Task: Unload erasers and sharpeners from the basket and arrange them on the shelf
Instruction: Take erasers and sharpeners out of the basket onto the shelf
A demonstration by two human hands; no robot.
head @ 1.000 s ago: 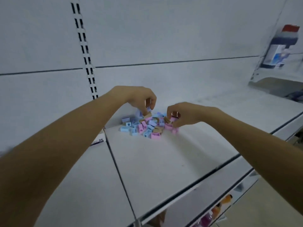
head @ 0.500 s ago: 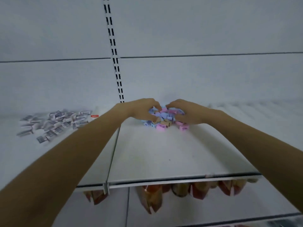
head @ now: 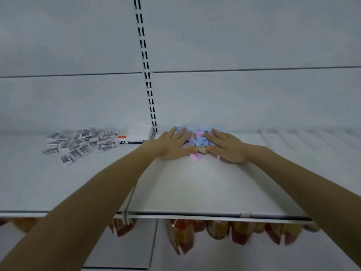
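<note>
Bottom of frame: orange-brown packaged goods are hanging or standing under the shelf; they are too blurred to name more closely. The shelf's front edge is running across the lower third, and both forearms are reaching over it toward the back.

Centre: the left hand and right hand are lying flat, one on each side of a heap of small pastel sharpeners in blue, pink and tan. Grip on both sides: fingers straight and spread, pressing on the heap and closing round nothing. The hands seem to be corralling or flattening the heap rather than lifting from it.

Left of centre: a loose scatter of wrapped erasers is lying on the same shelf, well apart from the sharpeners. Between the two groups, a white eraser box marked 4B is sitting against the back panel, just beside the slotted upright. Whether it is open, or what it is holding, cannot be told.

Progress, as judged: both kinds are out on the shelf, so unloading is looking far along. The basket is not showing, so any remainder is unknown. Arranging is looking barely started, with both groups lying as heaps and no rows formed.
</note>
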